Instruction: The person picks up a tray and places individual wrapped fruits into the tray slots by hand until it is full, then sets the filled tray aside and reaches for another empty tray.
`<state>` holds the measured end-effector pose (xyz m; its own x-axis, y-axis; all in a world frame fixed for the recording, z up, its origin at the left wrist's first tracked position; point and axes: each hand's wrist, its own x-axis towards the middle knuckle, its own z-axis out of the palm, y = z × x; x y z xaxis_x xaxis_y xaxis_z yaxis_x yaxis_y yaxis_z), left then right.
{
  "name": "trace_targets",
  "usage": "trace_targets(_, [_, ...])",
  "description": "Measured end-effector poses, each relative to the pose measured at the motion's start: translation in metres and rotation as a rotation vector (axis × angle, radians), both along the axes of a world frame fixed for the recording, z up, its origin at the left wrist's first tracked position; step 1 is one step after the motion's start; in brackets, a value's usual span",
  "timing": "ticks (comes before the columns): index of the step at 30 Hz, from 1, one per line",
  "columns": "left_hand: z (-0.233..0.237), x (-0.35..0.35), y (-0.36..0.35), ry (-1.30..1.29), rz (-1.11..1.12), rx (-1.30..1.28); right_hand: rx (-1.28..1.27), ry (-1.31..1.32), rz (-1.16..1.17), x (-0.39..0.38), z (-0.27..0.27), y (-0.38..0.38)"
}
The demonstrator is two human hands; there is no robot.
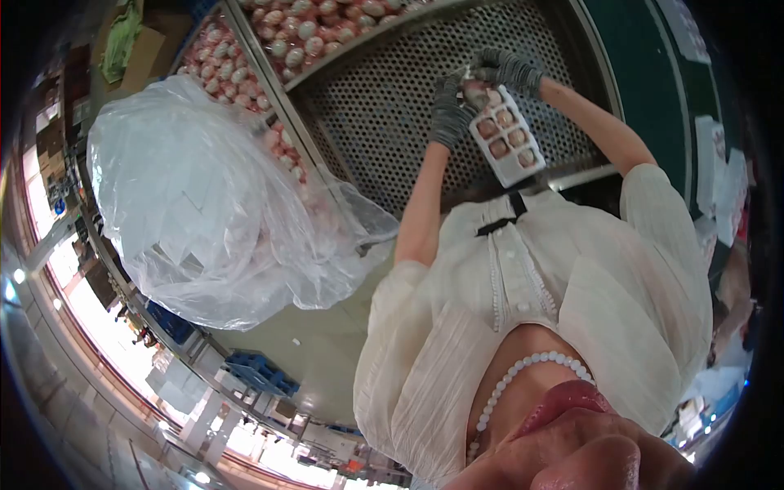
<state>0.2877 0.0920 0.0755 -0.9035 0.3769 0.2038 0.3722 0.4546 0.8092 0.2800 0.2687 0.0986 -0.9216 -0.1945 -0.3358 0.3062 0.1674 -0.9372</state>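
Observation:
My left hand [449, 114], in a grey knit glove, grips the left edge of a white tray [508, 140] held up in front of my chest. Several pinkish round items sit in the tray's compartments. My right hand [508, 69], also gloved in grey, curls over the tray's far end, its fingertips beside one round item [478, 95] at the tray's top corner. Whether the fingers pinch that item cannot be told. Both bare forearms reach out from a white blouse.
A perforated metal panel [384, 98] lies beneath the tray. Channels full of pink and white round items [302, 33] run along the top left. A large clear plastic bag [204, 212] bulges at the left. Blue crates [261, 376] stand on the floor below.

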Motion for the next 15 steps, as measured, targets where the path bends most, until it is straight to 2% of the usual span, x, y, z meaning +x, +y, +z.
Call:
trace_targets(1, [-0.015, 0.007, 0.002, -0.304, -0.087, 0.077, 0.04, -0.121, 0.063, 0.017, -0.008, -0.003])
trace_targets(2, [-0.027, 0.019, 0.002, -0.609, -0.171, 0.148, 0.049, -0.133, -0.02, 0.035, -0.007, -0.009])
trace_targets(3, [-0.03, 0.033, 0.001, -0.623, -0.179, 0.144, 0.057, -0.141, -0.103, 0.053, -0.015, -0.014])
trace_targets(4, [-0.031, 0.047, 0.002, -0.734, -0.176, 0.184, 0.055, -0.151, -0.112, 0.07, -0.023, -0.017])
trace_targets(5, [-0.029, 0.064, 0.002, -0.848, -0.169, 0.222, -0.026, -0.219, -0.239, 0.088, -0.03, -0.019])
trace_targets(6, [-0.023, 0.081, 0.004, -0.708, -0.128, 0.216, -0.106, -0.283, -0.367, 0.105, -0.037, -0.022])
trace_targets(7, [-0.027, 0.091, 0.007, -0.715, -0.134, 0.211, -0.108, -0.29, -0.374, 0.119, -0.04, -0.025])
trace_targets(9, [-0.043, 0.118, 0.008, -1.089, 0.049, 0.21, -0.121, -0.252, -0.651, 0.148, -0.047, -0.031])
trace_targets(10, [-0.092, 0.14, 0.006, -1.015, 0.115, 0.13, 0.067, -0.046, -0.444, 0.17, -0.075, -0.024])
trace_targets(11, [-0.091, 0.145, 0.006, -1.024, 0.105, 0.122, 0.068, -0.055, -0.457, 0.181, -0.073, -0.028])
trace_targets(13, [-0.084, 0.15, 0.01, -0.843, 0.117, -0.016, 0.238, -0.174, -0.431, 0.202, -0.051, -0.039])
trace_targets(14, [-0.075, 0.15, 0.008, -0.601, 0.038, 0.002, 0.082, -0.381, -0.418, 0.206, -0.039, -0.037])
trace_targets(15, [-0.074, 0.153, 0.007, -0.603, 0.035, 0.001, 0.081, -0.383, -0.421, 0.214, -0.045, -0.036])
